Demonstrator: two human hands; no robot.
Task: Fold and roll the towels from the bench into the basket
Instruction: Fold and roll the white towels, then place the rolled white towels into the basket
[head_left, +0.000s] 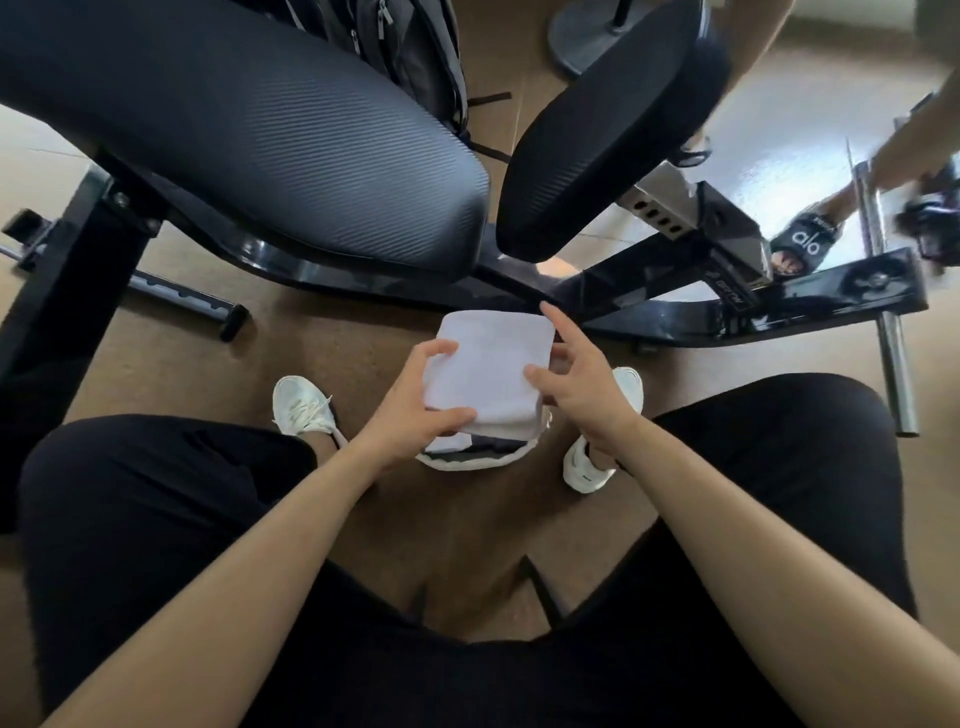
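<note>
Left hand (415, 410) grips folded towel (488, 364) over basket (467, 460); right hand (582, 384), fingers spread, touches its right edge.

White "alo" logo showing on the strap of a black slide sandal (802, 240) standing near the floor's right edge, pale lettering on the bench frame (727, 291) staying too blurred to read

head view, steeply downward, close over hands (488, 395)

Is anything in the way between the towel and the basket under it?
Nothing visible is in the way. The left hand grips the towel right above the basket, whose rim shows just below it.
</note>
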